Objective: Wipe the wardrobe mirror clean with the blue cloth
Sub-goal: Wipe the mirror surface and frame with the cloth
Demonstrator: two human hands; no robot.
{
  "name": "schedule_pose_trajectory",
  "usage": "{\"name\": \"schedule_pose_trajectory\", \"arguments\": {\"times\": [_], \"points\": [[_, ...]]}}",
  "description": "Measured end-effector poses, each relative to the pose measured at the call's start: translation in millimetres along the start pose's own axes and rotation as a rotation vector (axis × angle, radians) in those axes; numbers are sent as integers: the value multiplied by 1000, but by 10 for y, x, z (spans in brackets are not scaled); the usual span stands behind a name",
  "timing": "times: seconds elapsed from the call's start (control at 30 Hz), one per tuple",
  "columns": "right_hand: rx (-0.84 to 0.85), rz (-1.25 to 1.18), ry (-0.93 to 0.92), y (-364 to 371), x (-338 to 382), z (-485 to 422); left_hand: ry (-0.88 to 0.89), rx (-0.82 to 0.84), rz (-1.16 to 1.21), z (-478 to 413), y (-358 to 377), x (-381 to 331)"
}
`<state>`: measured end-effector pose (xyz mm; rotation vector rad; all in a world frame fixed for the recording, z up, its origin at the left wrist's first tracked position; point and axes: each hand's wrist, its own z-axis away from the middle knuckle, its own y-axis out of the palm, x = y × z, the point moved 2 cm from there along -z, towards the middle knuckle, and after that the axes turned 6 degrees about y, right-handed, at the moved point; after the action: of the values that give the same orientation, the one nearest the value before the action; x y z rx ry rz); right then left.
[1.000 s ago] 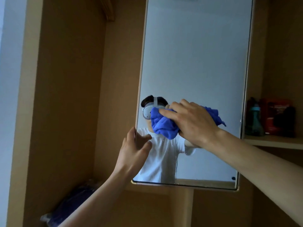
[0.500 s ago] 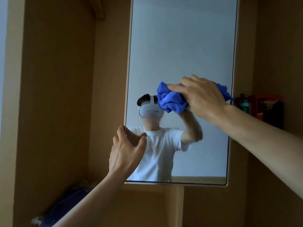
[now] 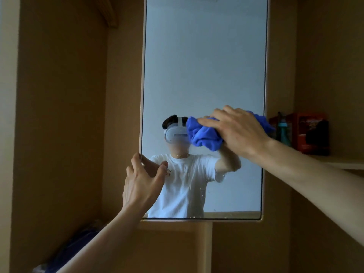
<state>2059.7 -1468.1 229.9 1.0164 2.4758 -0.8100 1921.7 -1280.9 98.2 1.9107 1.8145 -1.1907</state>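
Observation:
The tall wardrobe mirror (image 3: 204, 66) hangs in a thin pale frame in front of me. My right hand (image 3: 236, 131) grips the bunched blue cloth (image 3: 202, 135) and presses it against the glass at mid height, toward the right side. My left hand (image 3: 143, 180) holds the mirror's left edge, fingers wrapped behind the frame and thumb on the glass. Small specks and streaks show on the lower glass. A person in a white shirt is reflected in the mirror.
Brown wardrobe panels (image 3: 59, 115) surround the mirror. A shelf (image 3: 338, 162) on the right carries a teal bottle (image 3: 283, 131) and a red box (image 3: 311, 133). A dark blue bundle (image 3: 78, 251) lies at the lower left. A wooden post (image 3: 202, 247) stands below the mirror.
My right hand with the cloth rose from the middle of the glass, then came down a little and shifted right. My left hand has kept its hold on the mirror's left edge.

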Motion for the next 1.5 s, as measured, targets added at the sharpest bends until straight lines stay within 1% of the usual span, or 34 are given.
{"name": "schedule_pose_trajectory", "arguments": {"times": [0.1,0.23,0.43,0.57,0.67,0.83,1.07,1.17,1.5], "points": [[-31,58,53,-134,-278,-117,-3,-15,-1,4,30,-1],[-56,151,68,-200,-469,-206,-20,-39,-8,4,78,-26],[-65,40,71,-42,-401,28,-19,-61,12,15,105,-15],[-25,-12,32,55,-257,359,-31,-68,35,26,111,-39],[11,-24,43,128,-218,507,-45,-71,35,32,116,-54],[-10,-30,70,65,-282,449,-61,-52,65,8,86,-114],[-51,36,150,-194,-697,94,-54,-60,73,-27,73,-191],[-66,-1,171,-278,-794,34,-54,-59,42,-65,114,-173],[-20,-143,157,-28,-666,511,-25,-87,-20,-128,203,-77]]}}
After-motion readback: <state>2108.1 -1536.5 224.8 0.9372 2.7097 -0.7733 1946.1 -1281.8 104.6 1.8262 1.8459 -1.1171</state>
